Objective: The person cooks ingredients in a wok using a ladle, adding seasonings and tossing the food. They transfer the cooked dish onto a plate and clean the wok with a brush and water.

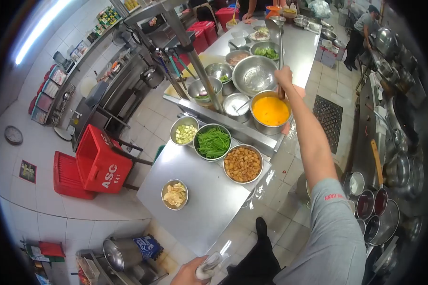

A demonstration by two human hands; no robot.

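Observation:
My right hand (284,78) reaches far forward over the steel counter, closed on the brown handle of a long ladle (281,52). The ladle's metal head points away from me. Just below that hand stands a pot of orange-yellow liquid (270,112), with a large metal strainer bowl (255,76) to its left. Low in the view, my left hand (190,272) is closed around a small clear container (209,266) with something white inside. Nearer me, a bowl of pale yellow pieces (175,194) sits on the lower steel table (195,204).
Along the lower table's far edge stand bowls of pale diced vegetable (184,130), cut green stalks (213,143) and browned cubes (243,164). A metal post (195,61) rises from the counter. Red crates (100,164) stand left; pans (380,204) line the right. A person (364,35) works at far right.

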